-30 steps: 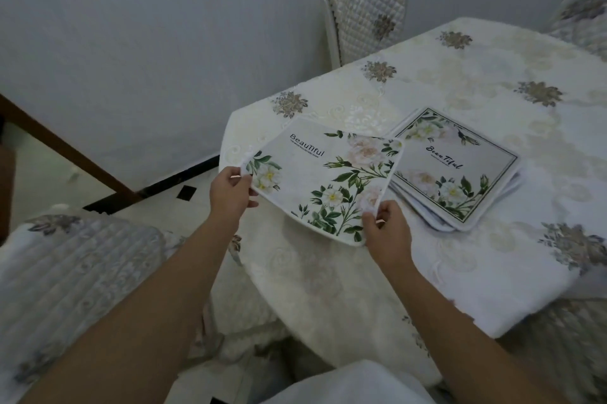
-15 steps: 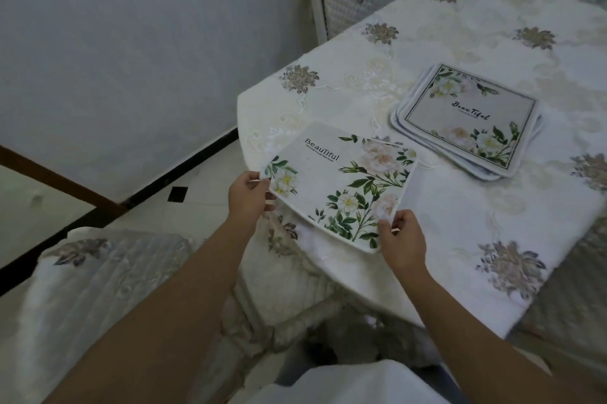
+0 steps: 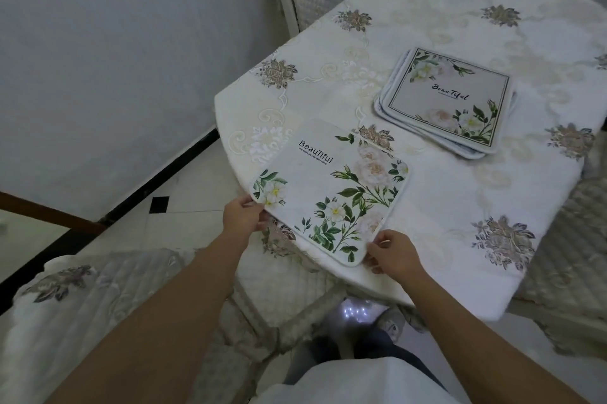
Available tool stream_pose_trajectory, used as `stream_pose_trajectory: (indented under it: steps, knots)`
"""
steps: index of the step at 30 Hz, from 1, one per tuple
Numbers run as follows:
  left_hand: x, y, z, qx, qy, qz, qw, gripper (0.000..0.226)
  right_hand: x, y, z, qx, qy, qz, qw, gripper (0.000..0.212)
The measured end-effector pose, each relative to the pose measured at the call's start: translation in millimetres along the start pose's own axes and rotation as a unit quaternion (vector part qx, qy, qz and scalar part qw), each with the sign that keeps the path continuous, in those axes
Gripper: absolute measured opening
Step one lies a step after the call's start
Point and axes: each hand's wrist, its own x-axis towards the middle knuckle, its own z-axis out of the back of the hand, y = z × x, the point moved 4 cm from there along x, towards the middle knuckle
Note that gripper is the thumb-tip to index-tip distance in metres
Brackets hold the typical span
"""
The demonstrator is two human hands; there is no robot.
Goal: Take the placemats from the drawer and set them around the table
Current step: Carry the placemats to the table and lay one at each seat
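One placemat (image 3: pixel 331 190) was held low over the near edge of the counter (image 3: pixel 443 206), pinched at its near corners by the left hand (image 3: pixel 243 214) and right hand (image 3: pixel 392 254). It was best squared to the edge, then released; the remaining stack (image 3: pixel 446 101) lay farther in.

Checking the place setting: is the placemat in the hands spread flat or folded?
Spread flat: the placemat shows its whole printed face, lying open on the table.

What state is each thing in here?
Placemat: flat at table edge, print up, near corners overhanging.
Left hand: grip pinches its left corner.
Right hand: grip pinches its near corner.
Placemat stack: on table, untouched.
Tablecloth: spread over table.
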Motion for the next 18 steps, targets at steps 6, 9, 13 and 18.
stream_pose_trajectory:
  steps: [6,9,13,18]
  knots:
    - [11.3,-13.7,2.0,-0.023,-0.007,-0.013,1.0,0.024,-2.3,-1.1,-12.1,-0.003,-0.004,0.002,1.0,0.012]
    - [15.2,-16.1,2.0,-0.034,-0.005,0.006,0.999,0.019,-3.3,-3.4,-16.5,0.009,-0.017,-0.004,1.0,0.01]
    - [19.7,-12.2,0.4,-0.031,0.016,0.028,0.999,0.016,-2.3,-5.4,-15.9,0.011,-0.017,-0.016,1.0,0.009]
    - [25.1,-9.2,0.8,-0.026,0.03,0.029,0.999,0.019,-3.2,-3.9,-15.7,-0.005,-0.035,-0.016,0.999,0.008]
